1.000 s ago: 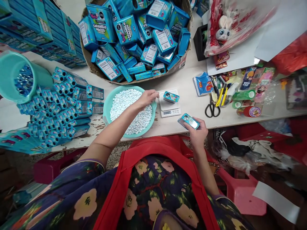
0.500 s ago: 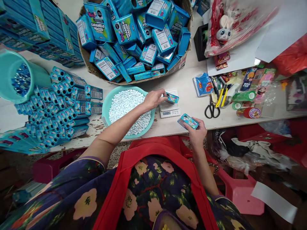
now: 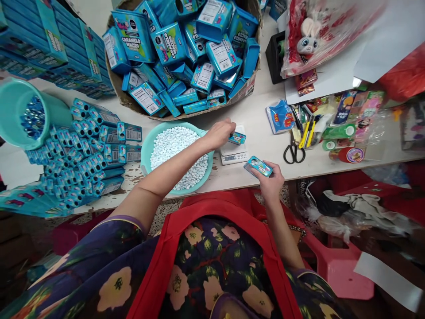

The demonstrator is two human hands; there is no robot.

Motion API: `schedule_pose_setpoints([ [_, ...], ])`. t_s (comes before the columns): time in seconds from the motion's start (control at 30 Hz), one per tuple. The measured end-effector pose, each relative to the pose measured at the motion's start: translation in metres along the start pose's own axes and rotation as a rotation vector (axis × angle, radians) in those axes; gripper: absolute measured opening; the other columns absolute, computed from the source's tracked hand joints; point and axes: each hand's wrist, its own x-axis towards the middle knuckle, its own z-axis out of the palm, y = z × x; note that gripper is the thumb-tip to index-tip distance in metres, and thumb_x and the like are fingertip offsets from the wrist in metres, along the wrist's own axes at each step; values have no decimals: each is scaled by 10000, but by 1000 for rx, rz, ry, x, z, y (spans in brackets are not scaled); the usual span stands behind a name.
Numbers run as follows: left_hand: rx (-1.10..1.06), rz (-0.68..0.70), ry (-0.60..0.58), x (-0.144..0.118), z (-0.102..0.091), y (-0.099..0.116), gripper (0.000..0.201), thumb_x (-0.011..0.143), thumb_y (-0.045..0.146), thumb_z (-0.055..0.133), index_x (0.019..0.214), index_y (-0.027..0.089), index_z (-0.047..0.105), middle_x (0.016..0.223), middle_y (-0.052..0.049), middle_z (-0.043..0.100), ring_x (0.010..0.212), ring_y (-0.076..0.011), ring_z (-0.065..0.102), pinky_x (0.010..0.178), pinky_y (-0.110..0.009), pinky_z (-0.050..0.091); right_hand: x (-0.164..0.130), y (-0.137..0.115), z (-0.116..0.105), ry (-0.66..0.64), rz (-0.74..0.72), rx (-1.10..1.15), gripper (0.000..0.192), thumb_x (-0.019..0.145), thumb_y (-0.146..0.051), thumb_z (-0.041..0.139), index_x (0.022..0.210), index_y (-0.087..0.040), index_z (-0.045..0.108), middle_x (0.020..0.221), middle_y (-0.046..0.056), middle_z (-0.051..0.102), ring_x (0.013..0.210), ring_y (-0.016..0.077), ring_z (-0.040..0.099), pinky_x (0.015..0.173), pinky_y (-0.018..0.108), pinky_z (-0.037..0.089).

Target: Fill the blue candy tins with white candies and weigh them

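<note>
Where boxes (image 3: 169, 44) read "CARAMELO MACIZO", hands on tins: left hand (image 3: 219, 133), right hand (image 3: 270, 181).

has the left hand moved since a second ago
Yes. The left hand went from the rim of the bowl rightward to the scale, where its fingers now reach the small tin on it.

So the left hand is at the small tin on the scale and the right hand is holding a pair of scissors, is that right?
Not quite. In the head view the right hand holds a small blue tin, not scissors; the scissors lie untouched on the table. The rest holds: the left hand is at the small tin on the scale.
</note>
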Motion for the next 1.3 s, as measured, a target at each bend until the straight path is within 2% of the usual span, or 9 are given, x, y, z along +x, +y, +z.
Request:
schedule_pose_setpoints([
  [0.27, -55, 67, 66, -7, -6, 2, 285, 796, 71, 481, 978, 168, 678, 973, -101, 645, 881, -238, 589, 697, -328, 338, 0, 4, -3, 35, 32, 26, 520, 585, -426, 873, 1013, -188, 696, 986, 39, 684, 891, 198, 645, 889, 406, 536],
  [0.47, -284, -73, 270, -19, -24, -13, 257, 771, 85, 517, 951, 173, 679, 968, -58, 686, 930, -219, 583, 807, -312, 385, 0, 8, -5, 52, 34, 53, 532, 578, -428, 877, 1021, -190, 700, 994, 35, 676, 905, 199, 648, 877, 401, 539],
  [0.53, -299, -127, 297, -24, -24, -22, 241, 770, 100, 531, 947, 176, 676, 953, -57, 683, 927, -222, 581, 813, -314, 392, 0, 7, -5, 59, 29, 57, 533, 576, -428, 880, 1017, -190, 699, 985, 33, 675, 899, 198, 649, 876, 400, 540],
  [0.67, -217, -137, 238, -31, -16, -26, 237, 808, 142, 542, 1001, 183, 673, 1016, -74, 672, 954, -239, 589, 820, -334, 411, -1, 4, -6, 64, 32, 53, 534, 569, -416, 885, 1012, -184, 699, 966, 33, 675, 896, 201, 649, 888, 407, 538],
  [0.87, 44, -78, 111, -28, 6, 1, 307, 892, 266, 553, 1184, 201, 624, 1216, -120, 591, 1096, -285, 550, 821, -365, 446, -2, 3, -5, 58, 35, 60, 547, 556, -409, 892, 1020, -187, 703, 970, 29, 671, 903, 205, 646, 894, 415, 533],
  [0.97, 122, -47, 90, -19, 21, 9, 232, 915, 247, 513, 1070, 176, 670, 1245, -150, 557, 1167, -317, 506, 817, -390, 448, -2, 2, -3, 54, 29, 62, 548, 554, -408, 894, 1018, -188, 703, 967, 27, 669, 902, 203, 644, 897, 414, 529],
  [1.07, 50, -97, 143, -22, 23, 6, 206, 929, 251, 495, 930, 178, 687, 1204, -127, 568, 1132, -293, 524, 777, -369, 442, 0, -3, 3, 31, 23, 71, 548, 550, -416, 892, 1010, -188, 701, 953, 22, 665, 887, 197, 639, 875, 398, 532],
  [1.17, -73, -233, 368, -57, 2, -16, 170, 884, 347, 597, 880, 194, 669, 1095, -83, 593, 1007, -237, 558, 731, -326, 428, 9, -12, 17, -5, -10, 95, 539, 547, -420, 885, 995, -191, 695, 951, 14, 653, 888, 190, 633, 844, 370, 533],
  [1.3, -12, -454, 702, -157, -39, -68, 268, 818, 454, 647, 754, 194, 639, 870, -59, 593, 845, -205, 554, 714, -329, 414, 34, -24, 53, -76, -132, 134, 497, 559, -380, 876, 974, -183, 685, 946, 9, 635, 889, 182, 628, 838, 349, 524],
])
